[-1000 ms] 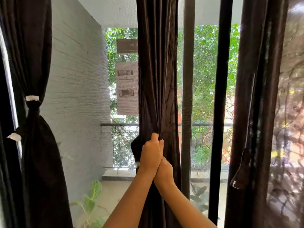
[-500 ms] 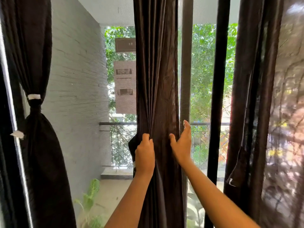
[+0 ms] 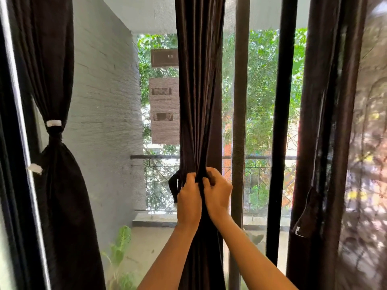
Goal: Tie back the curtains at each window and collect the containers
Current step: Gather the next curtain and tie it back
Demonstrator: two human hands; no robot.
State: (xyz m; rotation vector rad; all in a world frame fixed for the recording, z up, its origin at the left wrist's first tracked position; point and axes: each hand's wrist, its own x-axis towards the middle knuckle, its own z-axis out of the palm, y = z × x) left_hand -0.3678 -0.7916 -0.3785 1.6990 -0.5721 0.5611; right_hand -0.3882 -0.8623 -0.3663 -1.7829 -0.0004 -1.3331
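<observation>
A dark brown middle curtain [image 3: 199, 91] hangs straight ahead of me, gathered into a narrow bundle at waist height. My left hand [image 3: 188, 197] and my right hand [image 3: 217, 195] both pinch the bunched fabric, side by side. A dark tie-back loop [image 3: 173, 187] dangles just left of my left hand. At the far left, another dark curtain [image 3: 56, 185] is cinched with a tie that has a white tab [image 3: 53, 123]. A third dark curtain [image 3: 326, 143] hangs loose on the right, its tie-back strap [image 3: 304, 214] dangling. No containers are in sight.
Behind the curtains is a glass door with a grey post [image 3: 239, 122] and a black frame bar [image 3: 280, 122]. Outside lie a grey brick wall [image 3: 104, 122], a balcony railing [image 3: 155, 156], potted leaves [image 3: 121, 239] and trees.
My right hand, open against the curtain's right edge half a second ago, has swung back left and closed on the bundle beside my left hand. The fabric is drawn tighter.
</observation>
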